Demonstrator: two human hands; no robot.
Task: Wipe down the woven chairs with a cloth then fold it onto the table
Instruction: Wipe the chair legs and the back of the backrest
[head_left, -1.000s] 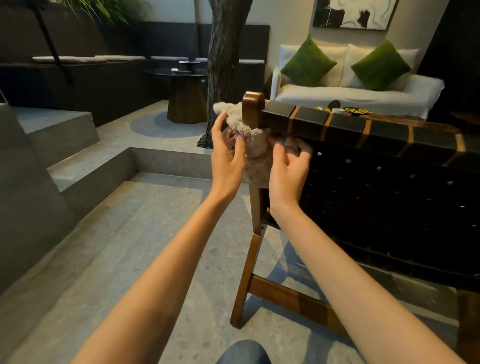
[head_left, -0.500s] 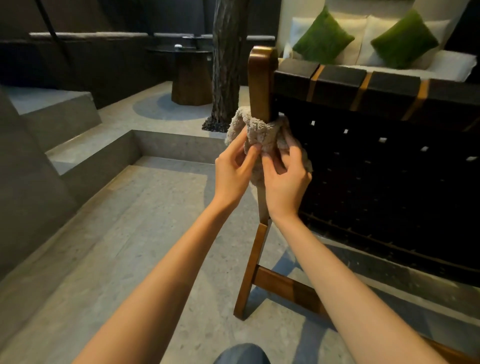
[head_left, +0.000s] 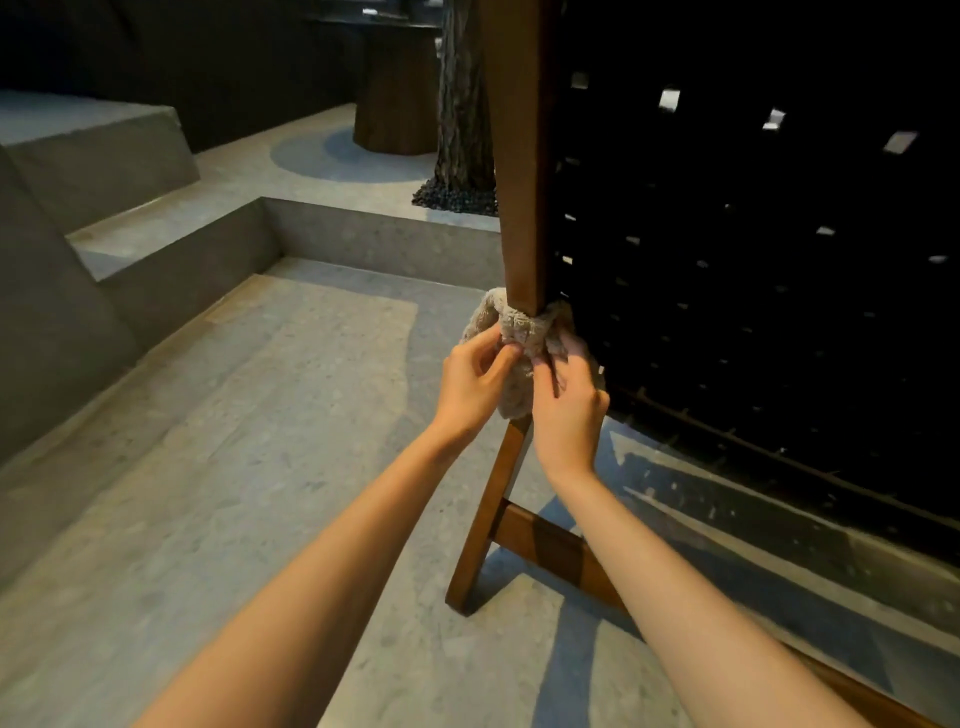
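Wiping step in hand: left hand (head_left: 475, 384) and right hand (head_left: 566, 410) both pinch the beige cloth (head_left: 519, 332) wrapped around the woven chair's wooden post (head_left: 522, 156), at 12 o'clock; next, likely slide it toward 6 o'clock

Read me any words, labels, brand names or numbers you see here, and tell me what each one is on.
None: no readable text in this view.
The cloth wrapped around the wooden chair post bears no visible tag or print.
The woven chair back, both hands and the stone floor carry no lettering.
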